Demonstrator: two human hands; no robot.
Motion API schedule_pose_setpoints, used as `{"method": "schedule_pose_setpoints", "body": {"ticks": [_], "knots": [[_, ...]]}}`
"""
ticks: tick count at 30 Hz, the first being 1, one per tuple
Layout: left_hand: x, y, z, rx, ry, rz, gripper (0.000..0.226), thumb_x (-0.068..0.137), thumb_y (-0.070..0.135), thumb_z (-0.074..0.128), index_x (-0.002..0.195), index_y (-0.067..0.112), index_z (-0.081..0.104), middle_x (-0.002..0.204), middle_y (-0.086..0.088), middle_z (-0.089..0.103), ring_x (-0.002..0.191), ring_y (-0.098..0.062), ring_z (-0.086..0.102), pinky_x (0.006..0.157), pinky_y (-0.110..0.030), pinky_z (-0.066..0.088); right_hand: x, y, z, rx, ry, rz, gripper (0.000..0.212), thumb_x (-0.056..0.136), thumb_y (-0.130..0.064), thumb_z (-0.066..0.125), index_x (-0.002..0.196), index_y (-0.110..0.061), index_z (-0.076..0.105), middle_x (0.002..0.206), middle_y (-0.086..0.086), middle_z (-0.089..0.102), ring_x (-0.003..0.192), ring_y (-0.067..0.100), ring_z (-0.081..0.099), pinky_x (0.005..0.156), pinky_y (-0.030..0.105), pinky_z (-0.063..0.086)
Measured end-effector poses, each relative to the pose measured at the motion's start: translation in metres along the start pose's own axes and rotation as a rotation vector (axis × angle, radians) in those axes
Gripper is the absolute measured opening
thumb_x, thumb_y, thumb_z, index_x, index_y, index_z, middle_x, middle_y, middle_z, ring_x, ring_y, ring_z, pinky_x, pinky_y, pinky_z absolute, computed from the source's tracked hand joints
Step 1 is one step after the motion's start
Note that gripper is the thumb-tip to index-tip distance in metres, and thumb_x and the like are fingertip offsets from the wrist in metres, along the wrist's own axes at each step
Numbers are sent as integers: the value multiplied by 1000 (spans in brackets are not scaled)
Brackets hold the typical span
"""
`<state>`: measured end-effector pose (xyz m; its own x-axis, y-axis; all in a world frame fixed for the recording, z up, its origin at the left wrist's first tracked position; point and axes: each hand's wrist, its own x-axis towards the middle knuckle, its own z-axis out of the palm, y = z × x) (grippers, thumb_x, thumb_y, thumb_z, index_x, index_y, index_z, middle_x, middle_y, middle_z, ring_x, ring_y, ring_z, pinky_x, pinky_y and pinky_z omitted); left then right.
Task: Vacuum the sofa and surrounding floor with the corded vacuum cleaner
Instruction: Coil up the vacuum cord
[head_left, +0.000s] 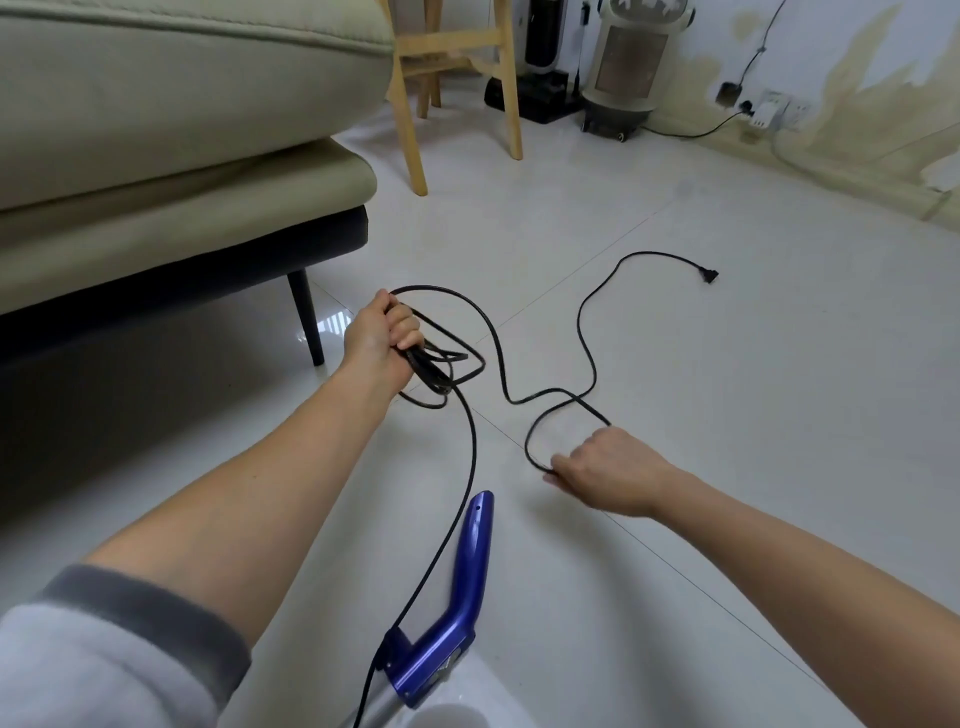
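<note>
Left hand: the left hand (382, 338) is curled tight around a bundle of black cord (587, 332), several loops gathered in the fist and hanging out below it, near the sofa's front corner.
Right hand: the right hand (608, 475) is palm down, low over the floor, fingers bent and closed on a single strand of the same cord, where a loop of it bends back toward the hand.
Cord: from the left fist one strand drops down to the vacuum handle; another arcs over, runs across the floor to the right hand, then snakes away to the plug.
Plug: the plug (709, 275) lies loose on the floor, well apart from both hands and from the wall socket (776, 111).
Vacuum: the blue vacuum handle (460, 587) stands at the bottom centre between the two forearms, the cord entering at its lower end.
Sofa: the pale green sofa (171, 119) fills the upper left, on a dark base with a thin black leg.
Floor: the floor (727, 415) is glossy white tile.
Background: a wooden stool (457, 62) stands beside the sofa, a heater (631, 67) by the stained wall.
</note>
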<state>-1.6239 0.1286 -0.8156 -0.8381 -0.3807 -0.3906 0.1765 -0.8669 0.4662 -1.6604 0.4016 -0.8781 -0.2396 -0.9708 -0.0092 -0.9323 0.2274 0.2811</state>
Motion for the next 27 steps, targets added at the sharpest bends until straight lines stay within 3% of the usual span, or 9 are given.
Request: {"method": "schedule_pose_setpoints", "body": {"ticks": [7,10,13,15,17,20,23,25,27], "knots": [[-10,-8,-7,730,-69,-19,32,104,21,39,72,17,39,42,6,37,35,-7,33,37,-17,32,3,-22,-13,-26,305,-337,10,91,-11,48,99,-12,42,65,2,47,49,20,40,46,29,36],[-25,-26,-2,955,-196,-49,25,104,23,41,87,6,49,53,-3,61,44,-15,58,46,-22,50,21,-16,-35,-20,425,-262,23,83,-6,55,99,-15,40,72,3,46,52,20,41,41,29,33],[-31,-42,0,1083,-292,-87,27,104,24,41,87,6,50,58,-5,62,44,-15,57,45,-23,47,31,-9,-53,1,477,-147,20,82,-6,47,95,-18,39,73,3,45,51,20,42,35,26,29],[-28,-48,2,1060,-278,-76,28,103,22,41,77,12,43,50,1,48,35,-10,40,38,-20,34,28,-1,-56,39,437,-94,7,87,-15,45,89,-19,40,68,2,46,50,20,44,35,26,30],[-23,-46,5,977,-204,-52,32,103,19,39,71,16,36,44,5,35,33,-8,26,35,-18,23,20,9,-47,53,376,-16,22,94,-29,39,78,-18,48,61,0,48,50,21,49,39,25,31],[-17,-40,6,959,-132,5,36,102,18,39,66,18,32,42,7,27,33,-8,21,35,-17,20,3,19,-36,2,-157,226,48,100,-39,23,65,-17,49,62,0,52,65,26,59,57,28,39],[-16,-36,7,914,-90,30,35,101,18,39,66,17,33,40,7,25,33,-9,20,35,-17,19,-14,35,-32,-79,-613,519,20,98,-23,38,92,-19,57,103,3,64,101,25,59,99,38,36],[-16,-34,10,843,-60,22,35,101,18,40,67,17,34,40,7,25,32,-8,19,34,-17,18,-18,45,-29,-118,-630,725,29,91,-8,46,118,-15,52,121,6,56,112,25,53,107,40,30],[-17,-34,13,792,-73,-10,33,101,18,40,68,16,36,40,7,25,32,-8,19,33,-17,17,-9,47,-29,184,-218,894,40,93,-9,48,132,-10,39,129,10,50,111,29,53,96,38,40]]}}
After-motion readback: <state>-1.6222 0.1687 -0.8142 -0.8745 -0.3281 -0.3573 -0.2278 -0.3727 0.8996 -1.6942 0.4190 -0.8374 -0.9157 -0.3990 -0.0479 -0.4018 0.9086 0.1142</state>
